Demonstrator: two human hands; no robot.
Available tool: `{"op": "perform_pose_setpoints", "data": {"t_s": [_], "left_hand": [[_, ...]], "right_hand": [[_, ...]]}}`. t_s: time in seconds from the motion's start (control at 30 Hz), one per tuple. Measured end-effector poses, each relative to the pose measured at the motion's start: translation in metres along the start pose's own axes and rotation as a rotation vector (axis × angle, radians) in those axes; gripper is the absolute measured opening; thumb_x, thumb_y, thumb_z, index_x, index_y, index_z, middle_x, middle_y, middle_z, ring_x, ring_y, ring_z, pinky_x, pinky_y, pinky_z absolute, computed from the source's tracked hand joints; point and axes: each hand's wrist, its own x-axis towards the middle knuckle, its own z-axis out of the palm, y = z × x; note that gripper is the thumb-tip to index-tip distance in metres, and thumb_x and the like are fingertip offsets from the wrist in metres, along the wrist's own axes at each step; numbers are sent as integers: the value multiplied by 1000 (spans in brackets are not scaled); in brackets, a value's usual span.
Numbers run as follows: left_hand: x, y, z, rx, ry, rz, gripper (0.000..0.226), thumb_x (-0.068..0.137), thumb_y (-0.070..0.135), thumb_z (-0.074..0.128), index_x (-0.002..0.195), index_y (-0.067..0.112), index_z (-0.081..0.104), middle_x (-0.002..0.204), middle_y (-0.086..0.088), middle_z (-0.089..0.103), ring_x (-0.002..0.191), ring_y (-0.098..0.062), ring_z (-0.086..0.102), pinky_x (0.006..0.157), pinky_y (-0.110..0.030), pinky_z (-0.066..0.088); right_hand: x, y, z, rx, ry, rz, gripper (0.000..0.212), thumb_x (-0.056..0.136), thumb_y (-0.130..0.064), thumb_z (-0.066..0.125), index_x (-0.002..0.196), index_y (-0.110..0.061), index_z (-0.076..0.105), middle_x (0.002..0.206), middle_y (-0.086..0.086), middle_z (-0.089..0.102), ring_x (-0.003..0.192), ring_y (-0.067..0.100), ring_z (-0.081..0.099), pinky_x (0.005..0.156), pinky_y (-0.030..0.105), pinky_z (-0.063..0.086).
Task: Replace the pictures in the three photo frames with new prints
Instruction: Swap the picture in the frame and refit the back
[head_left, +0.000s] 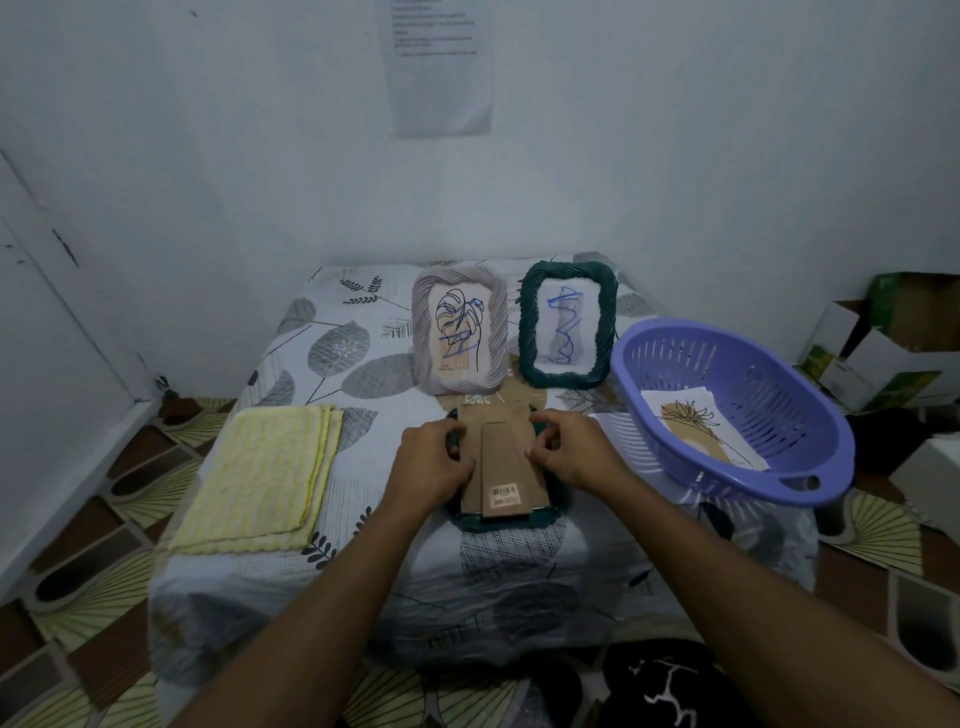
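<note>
Face-down green frame, long axis pointing away, lies between left hand and right hand, equally near, fingers curled onto the side edges of its backing.

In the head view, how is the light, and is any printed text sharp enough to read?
Head view: dim, bluish, even light, no glare; the wide lens bends the straight edges of the wall; the printed sheet on it is too blurred to read; the barcode label on the face-down frame shows clear bars.
</note>
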Motion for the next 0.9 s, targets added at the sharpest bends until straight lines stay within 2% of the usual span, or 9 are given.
{"op": "perform_pose_setpoints", "data": {"t_s": [0.1,0.2,0.33,0.5,0.63,0.73,0.9], "left_hand": [[0,0,-2,56,-42,14,43,77,21,73,119,12,66,109,-8,71,100,-22,64,90,-35,52],[-1,0,1,91,-52,29,40,78,23,72,117,13,67,107,-9,69,103,-24,61,88,-37,52],[-2,-6,4,103,-31,-14,38,80,28,71,116,21,67,109,-9,61,105,-22,52,85,-29,44],[-4,-11,5,147,9,72,25,79,28,70,102,20,73,108,3,70,105,-22,44,87,-36,42],[-5,-14,9,131,35,63,24,79,29,69,101,21,73,111,6,69,108,-22,44,90,-36,40],[-4,-15,10,-2,24,28,25,78,25,73,102,19,73,111,2,70,113,-24,50,97,-42,45],[-3,-14,11,-65,46,25,29,77,23,75,105,18,72,110,-1,69,115,-24,51,98,-43,43]], "right_hand": [[0,2,0,-91,-4,-23,46,87,-19,68,130,-9,57,80,1,70,78,15,62,78,31,51],[-2,6,0,-198,-33,-63,34,87,-21,68,116,-4,64,92,10,71,88,25,64,83,39,54],[-2,8,1,-242,-19,-140,35,88,-25,67,121,-12,65,107,11,70,97,25,63,84,31,49],[0,11,5,-330,-23,-194,29,92,-29,62,116,-14,68,106,13,59,102,29,55,86,33,47],[-1,16,8,-285,-13,-193,36,93,-28,61,127,-17,63,116,7,52,110,23,46,87,23,33],[-1,19,10,-280,-7,-210,36,93,-29,60,127,-17,62,122,5,51,114,23,43,93,26,33],[-1,22,13,-239,59,-175,35,91,-31,62,124,-18,63,122,5,54,116,23,43,96,31,37]]}}
